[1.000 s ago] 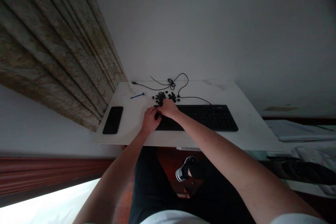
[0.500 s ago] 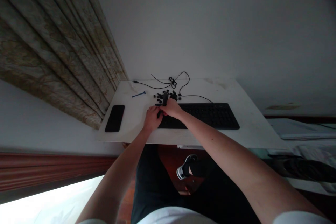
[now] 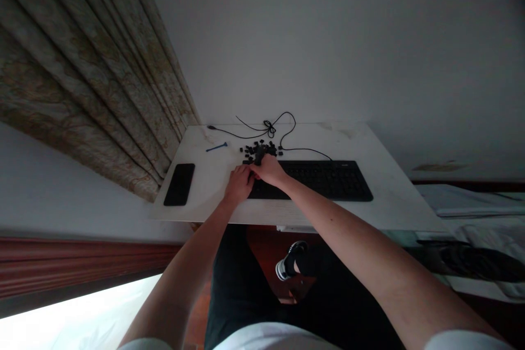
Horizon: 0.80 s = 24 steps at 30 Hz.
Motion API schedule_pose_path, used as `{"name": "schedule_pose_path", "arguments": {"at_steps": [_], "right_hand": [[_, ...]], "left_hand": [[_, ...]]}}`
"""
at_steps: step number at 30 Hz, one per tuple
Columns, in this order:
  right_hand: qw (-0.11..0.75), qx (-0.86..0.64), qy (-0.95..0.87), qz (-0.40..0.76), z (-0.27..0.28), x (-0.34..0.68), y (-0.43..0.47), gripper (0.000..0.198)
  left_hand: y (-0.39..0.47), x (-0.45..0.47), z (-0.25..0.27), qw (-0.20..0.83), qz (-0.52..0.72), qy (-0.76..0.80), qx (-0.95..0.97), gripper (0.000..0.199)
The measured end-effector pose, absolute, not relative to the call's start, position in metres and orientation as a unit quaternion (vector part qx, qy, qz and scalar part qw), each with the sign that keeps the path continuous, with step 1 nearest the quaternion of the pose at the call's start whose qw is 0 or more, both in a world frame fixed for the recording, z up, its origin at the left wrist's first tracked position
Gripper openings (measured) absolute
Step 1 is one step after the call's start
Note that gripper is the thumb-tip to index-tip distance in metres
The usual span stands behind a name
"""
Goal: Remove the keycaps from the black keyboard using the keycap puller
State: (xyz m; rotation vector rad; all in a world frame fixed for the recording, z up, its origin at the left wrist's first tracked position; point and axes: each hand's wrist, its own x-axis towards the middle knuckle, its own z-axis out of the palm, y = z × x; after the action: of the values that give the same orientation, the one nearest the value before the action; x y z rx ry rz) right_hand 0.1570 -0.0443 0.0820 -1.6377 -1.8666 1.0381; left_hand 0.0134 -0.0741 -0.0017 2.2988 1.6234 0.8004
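A black keyboard point(image 3: 328, 180) lies along the front of the white table. At its left end is my left hand point(image 3: 239, 181), with bent fingers closed on the keyboard's edge and corner. My right hand point(image 3: 269, 169) is just beside it, over the left part of the keys. It is closed around a black hand tool point(image 3: 260, 154) whose upper end sticks up past the fingers. The tool's lower end is hidden between my hands, so its exact kind does not show. Several loose black keycaps point(image 3: 248, 150) lie scattered behind the keyboard, partly hidden by the tool and right hand.
A dark phone point(image 3: 179, 184) rests at the table's left side. Farther back lies a thin blue tool point(image 3: 216, 147). The keyboard's black cable point(image 3: 270, 130) is looped and bundled near the wall. A patterned curtain point(image 3: 123, 54) hangs along the left edge of the table point(image 3: 394, 197).
The black tool in my right hand has tilted and dropped slightly towards the keyboard. My left hand has stayed almost in place at the keyboard's left end.
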Motion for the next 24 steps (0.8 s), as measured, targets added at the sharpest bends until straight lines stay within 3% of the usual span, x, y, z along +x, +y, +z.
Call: {"name": "schedule_pose_path", "arguments": {"at_steps": [10, 14, 18, 24], "right_hand": [[0.22, -0.588, -0.69, 0.36, 0.085, 0.156, -0.049, 0.027], [0.263, -0.577, -0.685, 0.358, 0.115, 0.153, -0.033, 0.022], [0.252, -0.579, -0.693, 0.35, 0.145, 0.157, -0.006, 0.013], [0.385, -0.598, -0.529, 0.463, 0.118, 0.215, -0.006, 0.013]], "left_hand": [[-0.075, 0.015, 0.0, 0.108, 0.24, 0.561, 0.785, 0.027], [-0.076, 0.016, 0.002, 0.121, 0.235, 0.562, 0.783, 0.022], [-0.078, 0.016, 0.006, 0.142, 0.236, 0.568, 0.776, 0.022], [-0.077, 0.011, -0.001, 0.168, 0.325, 0.576, 0.731, 0.027]]}}
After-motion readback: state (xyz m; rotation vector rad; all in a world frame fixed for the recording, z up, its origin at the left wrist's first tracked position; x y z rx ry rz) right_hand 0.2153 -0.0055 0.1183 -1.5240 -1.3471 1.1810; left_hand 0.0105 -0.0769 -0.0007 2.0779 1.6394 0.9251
